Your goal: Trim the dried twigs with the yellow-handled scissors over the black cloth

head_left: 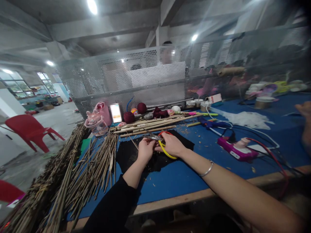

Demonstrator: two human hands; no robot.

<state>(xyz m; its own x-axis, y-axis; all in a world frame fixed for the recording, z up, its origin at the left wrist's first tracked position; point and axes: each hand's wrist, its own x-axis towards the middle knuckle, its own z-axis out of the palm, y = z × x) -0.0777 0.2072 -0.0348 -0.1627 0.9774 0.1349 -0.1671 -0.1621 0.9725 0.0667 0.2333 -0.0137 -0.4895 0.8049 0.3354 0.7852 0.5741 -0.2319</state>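
Note:
My right hand [172, 145] is closed around the handles of a pair of scissors [153, 137], one handle yellow and the other red. Their blades point left, just above my left hand [145, 149]. Between the fingers of that left hand is a thin twig [132, 141], its free end sticking out up and to the left. Both hands are close together over a black cloth [128, 157] with small scraps on it. To the left lies a loose spread of thin twigs [97, 165]; the fingertips of both hands are partly hidden.
Thicker bundled sticks [52, 173] line the left table edge. Behind the cloth are pale rods [145, 125], yarn balls [142, 108], a lit phone [115, 112] and a pink jug [103, 113]. A blue glue gun [212, 123] and purple power strip [239, 149] with cords lie right. Another person's hand [305, 110] shows far right.

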